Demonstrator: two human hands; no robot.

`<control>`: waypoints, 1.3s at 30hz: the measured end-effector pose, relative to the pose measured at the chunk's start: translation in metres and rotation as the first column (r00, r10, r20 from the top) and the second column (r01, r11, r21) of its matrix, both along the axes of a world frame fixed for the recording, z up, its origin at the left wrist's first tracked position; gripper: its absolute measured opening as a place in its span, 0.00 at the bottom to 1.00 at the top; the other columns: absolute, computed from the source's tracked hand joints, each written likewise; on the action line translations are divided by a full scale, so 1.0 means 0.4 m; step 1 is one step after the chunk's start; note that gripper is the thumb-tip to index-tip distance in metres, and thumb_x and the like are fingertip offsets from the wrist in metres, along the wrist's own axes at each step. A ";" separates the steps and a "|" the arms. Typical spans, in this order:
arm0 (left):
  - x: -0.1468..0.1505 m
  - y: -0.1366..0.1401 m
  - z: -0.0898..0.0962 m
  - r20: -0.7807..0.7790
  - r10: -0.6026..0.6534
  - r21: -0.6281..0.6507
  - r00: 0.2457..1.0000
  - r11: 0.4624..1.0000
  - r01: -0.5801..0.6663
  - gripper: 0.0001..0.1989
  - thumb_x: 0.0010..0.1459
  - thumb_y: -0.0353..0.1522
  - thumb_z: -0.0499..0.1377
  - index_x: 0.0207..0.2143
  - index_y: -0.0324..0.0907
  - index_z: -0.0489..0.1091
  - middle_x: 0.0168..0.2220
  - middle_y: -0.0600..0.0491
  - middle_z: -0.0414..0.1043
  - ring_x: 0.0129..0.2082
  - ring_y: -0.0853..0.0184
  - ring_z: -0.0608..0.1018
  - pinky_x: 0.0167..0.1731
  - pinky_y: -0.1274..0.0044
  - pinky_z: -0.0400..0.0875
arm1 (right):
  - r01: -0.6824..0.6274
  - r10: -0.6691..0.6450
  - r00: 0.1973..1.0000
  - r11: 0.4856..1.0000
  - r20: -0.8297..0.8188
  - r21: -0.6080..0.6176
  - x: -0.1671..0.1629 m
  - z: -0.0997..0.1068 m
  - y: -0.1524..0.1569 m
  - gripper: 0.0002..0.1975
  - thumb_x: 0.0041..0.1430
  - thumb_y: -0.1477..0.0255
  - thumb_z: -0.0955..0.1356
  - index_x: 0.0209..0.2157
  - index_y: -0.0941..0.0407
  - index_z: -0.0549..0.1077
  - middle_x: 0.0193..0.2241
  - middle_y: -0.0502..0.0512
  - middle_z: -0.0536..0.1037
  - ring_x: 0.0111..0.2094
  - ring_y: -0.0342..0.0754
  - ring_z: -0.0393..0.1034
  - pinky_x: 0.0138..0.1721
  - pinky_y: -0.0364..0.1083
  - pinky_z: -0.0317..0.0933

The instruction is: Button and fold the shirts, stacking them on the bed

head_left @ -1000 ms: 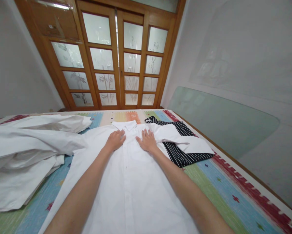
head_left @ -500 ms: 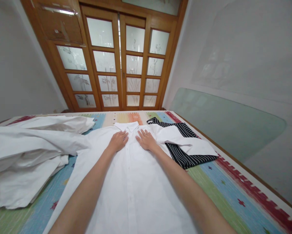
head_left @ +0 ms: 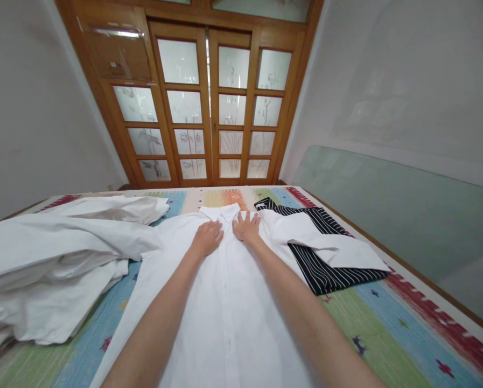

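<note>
Below the shirt collar, our left hand and right hand now curl more, perhaps pinching; we can't tell.

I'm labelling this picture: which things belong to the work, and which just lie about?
In the work:
left hand, right hand: resting near the collar
white shirt: spread beneath them
patterned cover: underneath

Apparently lying about:
striped cloth: partly under a sleeve
white cloth pile: beside the shirt

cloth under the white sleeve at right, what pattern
Black cloth with white stripes, shown in the head view.
</note>
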State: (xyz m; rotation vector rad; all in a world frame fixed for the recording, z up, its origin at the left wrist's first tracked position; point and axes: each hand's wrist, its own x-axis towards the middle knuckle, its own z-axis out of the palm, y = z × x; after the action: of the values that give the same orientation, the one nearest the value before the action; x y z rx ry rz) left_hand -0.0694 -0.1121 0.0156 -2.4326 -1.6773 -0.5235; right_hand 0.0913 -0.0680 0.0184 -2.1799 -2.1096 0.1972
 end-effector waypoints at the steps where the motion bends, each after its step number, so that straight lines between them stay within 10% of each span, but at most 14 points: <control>1: 0.000 0.001 -0.001 0.007 -0.002 0.005 1.000 1.000 0.002 0.15 0.64 0.34 0.52 0.51 0.42 0.71 0.54 0.45 0.74 0.55 0.60 0.74 0.56 0.68 0.66 | 0.017 -0.017 1.000 1.000 -0.004 -0.003 -0.006 0.000 0.005 0.33 0.68 0.56 0.49 0.70 0.55 0.46 0.71 0.66 0.41 0.69 0.69 0.35 0.62 0.70 0.21; 15: 0.003 0.001 -0.002 0.091 0.086 0.015 0.992 0.996 -0.087 0.11 0.63 0.33 0.53 0.42 0.40 0.72 0.45 0.43 0.73 0.48 0.57 0.73 0.50 0.67 0.69 | 0.166 -0.141 0.980 0.967 -0.139 0.192 -0.040 -0.026 0.043 0.39 0.65 0.53 0.54 0.67 0.68 0.54 0.67 0.78 0.49 0.68 0.73 0.39 0.62 0.71 0.29; 24: 0.009 0.005 0.004 0.070 0.195 -0.059 0.978 0.980 -0.191 0.16 0.63 0.34 0.51 0.49 0.40 0.71 0.52 0.43 0.74 0.55 0.58 0.73 0.55 0.69 0.66 | -0.064 0.097 0.989 0.961 -0.111 0.269 -0.039 0.017 0.020 0.19 0.68 0.74 0.56 0.48 0.63 0.74 0.45 0.68 0.78 0.46 0.53 0.73 0.47 0.46 0.64; 39: 0.001 0.012 0.008 -0.011 0.139 -0.251 0.990 0.958 -0.137 0.29 0.68 0.39 0.41 0.67 0.35 0.51 0.66 0.42 0.58 0.69 0.53 0.54 0.65 0.57 0.48 | -0.227 0.249 0.968 0.925 -0.037 0.304 -0.040 -0.006 0.036 0.23 0.69 0.70 0.55 0.58 0.65 0.67 0.59 0.69 0.68 0.61 0.55 0.59 0.60 0.51 0.52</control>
State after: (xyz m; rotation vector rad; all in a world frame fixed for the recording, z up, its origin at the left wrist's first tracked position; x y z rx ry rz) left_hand -0.0691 -0.1072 0.0187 -2.4531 -2.0097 -0.3165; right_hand 0.0755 -0.0534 0.0161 -1.7222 -2.1935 -0.0220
